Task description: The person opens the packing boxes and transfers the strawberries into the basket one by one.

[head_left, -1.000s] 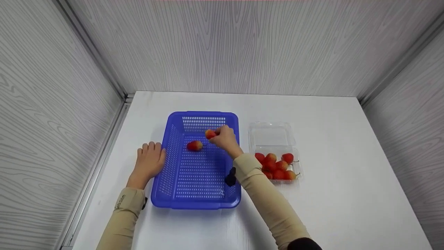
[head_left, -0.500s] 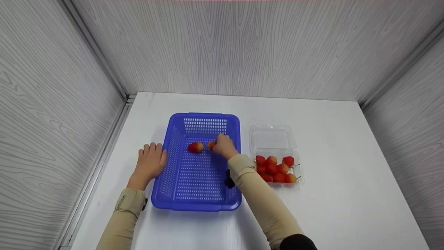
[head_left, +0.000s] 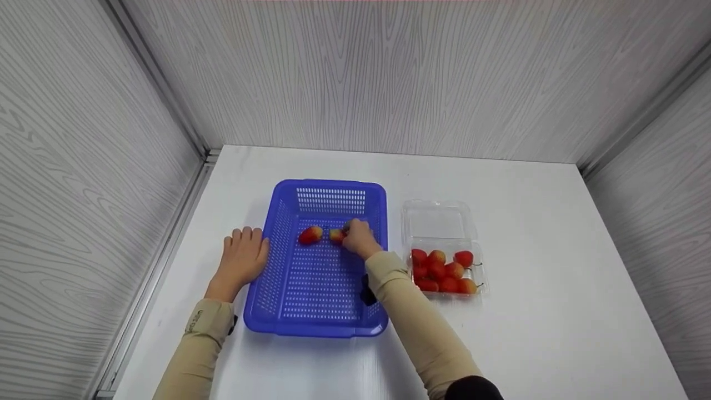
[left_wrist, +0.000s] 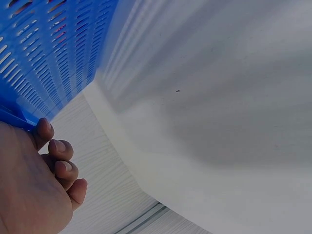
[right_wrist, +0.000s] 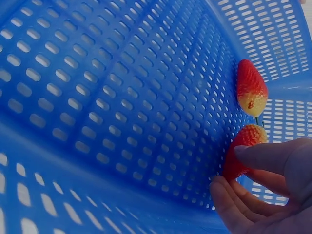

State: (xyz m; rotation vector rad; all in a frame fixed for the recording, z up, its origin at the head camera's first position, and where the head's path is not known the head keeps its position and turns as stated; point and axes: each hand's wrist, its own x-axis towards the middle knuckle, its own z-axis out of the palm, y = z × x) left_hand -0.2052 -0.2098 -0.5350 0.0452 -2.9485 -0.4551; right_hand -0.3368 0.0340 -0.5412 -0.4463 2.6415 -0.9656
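My right hand (head_left: 361, 238) is inside the blue plastic basket (head_left: 316, 329), low near its floor. Its thumb and fingers pinch a red-and-yellow strawberry (right_wrist: 245, 138), partly covered by the hand. A second strawberry (head_left: 310, 235) lies just left of it on the basket floor; in the right wrist view, a thin green stem shows between the two. My left hand (head_left: 240, 259) rests against the basket's left rim, its fingers extended and pointing away in the head view. In the left wrist view, the fingertips bend loosely beside the blue rim (left_wrist: 17, 118).
Right of the basket stands a clear plastic clamshell box (head_left: 436, 219), its lid folded back. Several red strawberries (head_left: 437, 270) fill its near half. Everything sits on a white table (head_left: 544, 266) with wood-grain panels (head_left: 355, 72) at the back and sides.
My right hand has lowered into the basket with its strawberry and now is near the floor. The other strawberry has turned slightly. My left hand has stayed at the rim.
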